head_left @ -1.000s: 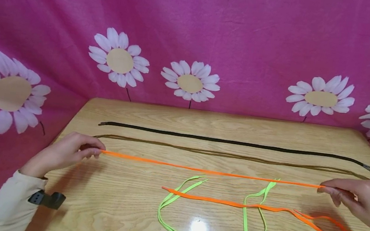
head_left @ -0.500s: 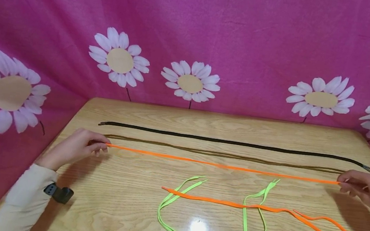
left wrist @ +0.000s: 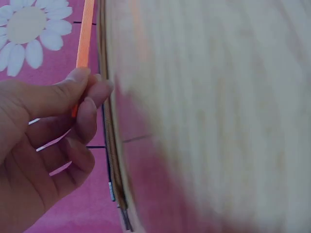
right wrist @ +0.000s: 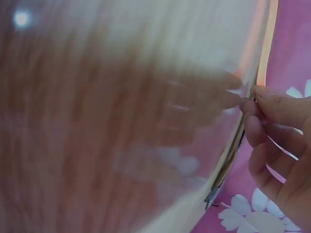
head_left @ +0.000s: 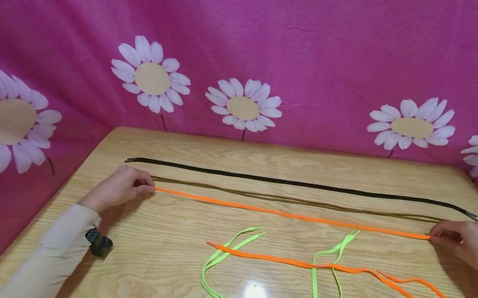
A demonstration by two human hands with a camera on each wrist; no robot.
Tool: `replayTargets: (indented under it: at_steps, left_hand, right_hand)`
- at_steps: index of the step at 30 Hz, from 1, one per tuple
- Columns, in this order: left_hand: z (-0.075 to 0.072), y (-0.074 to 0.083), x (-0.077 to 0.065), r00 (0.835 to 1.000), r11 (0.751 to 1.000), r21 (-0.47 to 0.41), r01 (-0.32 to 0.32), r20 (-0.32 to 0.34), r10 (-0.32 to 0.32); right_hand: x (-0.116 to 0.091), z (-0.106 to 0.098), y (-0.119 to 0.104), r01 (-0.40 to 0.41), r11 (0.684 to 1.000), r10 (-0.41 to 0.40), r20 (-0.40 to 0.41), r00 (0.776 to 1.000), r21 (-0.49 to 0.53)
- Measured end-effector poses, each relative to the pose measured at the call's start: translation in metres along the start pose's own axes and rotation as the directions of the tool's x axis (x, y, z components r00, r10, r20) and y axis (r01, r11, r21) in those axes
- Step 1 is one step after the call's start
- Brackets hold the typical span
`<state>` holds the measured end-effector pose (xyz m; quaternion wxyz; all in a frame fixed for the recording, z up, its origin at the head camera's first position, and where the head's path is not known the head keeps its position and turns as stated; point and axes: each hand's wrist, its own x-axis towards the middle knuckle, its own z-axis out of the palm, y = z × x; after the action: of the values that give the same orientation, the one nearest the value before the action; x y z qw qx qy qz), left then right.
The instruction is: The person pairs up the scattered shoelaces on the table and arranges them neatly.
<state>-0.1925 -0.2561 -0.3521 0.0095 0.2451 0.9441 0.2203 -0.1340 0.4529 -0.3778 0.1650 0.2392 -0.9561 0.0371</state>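
An orange shoelace (head_left: 284,214) stretches straight from side to side across the table, just in front of a brown shoelace (head_left: 260,196). My left hand (head_left: 122,188) pinches its left end between thumb and forefinger; in the left wrist view a short bit of the orange lace (left wrist: 83,43) pokes out below the thumb. The other end is pinched by my right hand (head_left: 473,245), whose thumb and forefinger meet on it in the right wrist view. Behind the brown lace lies a black shoelace (head_left: 284,181), roughly parallel, with its tips at both sides.
Nearer the front, a second orange shoelace (head_left: 270,258) lies across a lime-green shoelace (head_left: 315,287), ending in a loop at the right. The wooden table (head_left: 152,267) meets a magenta cloth with daisies (head_left: 324,40) at its back edge. A black strap (head_left: 98,243) sits on the left sleeve.
Both hands have moved away from me and lowered the taut orange shoelace towards the table, closer to the brown one. The left hand has also shifted right. The other laces lie as before.
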Motion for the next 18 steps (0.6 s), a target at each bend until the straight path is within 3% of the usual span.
replayTargets:
  at_steps: [7, 18]
  left_hand:
    - [0.0055, -0.0014, 0.0035, 0.996, 0.996, 0.014, 0.083, -0.031, -0.083]
    - [0.0070, -0.0027, 0.0066, 0.992, 0.994, -0.008, 0.111, -0.064, -0.112]
  right_hand:
    - [-0.0015, 0.0034, 0.0030, 0.002, 1.000, -0.002, -0.011, 1.000, 0.004]
    - [0.0053, 0.0070, 0.0021, 0.016, 1.000, -0.016, -0.055, 0.998, 0.009]
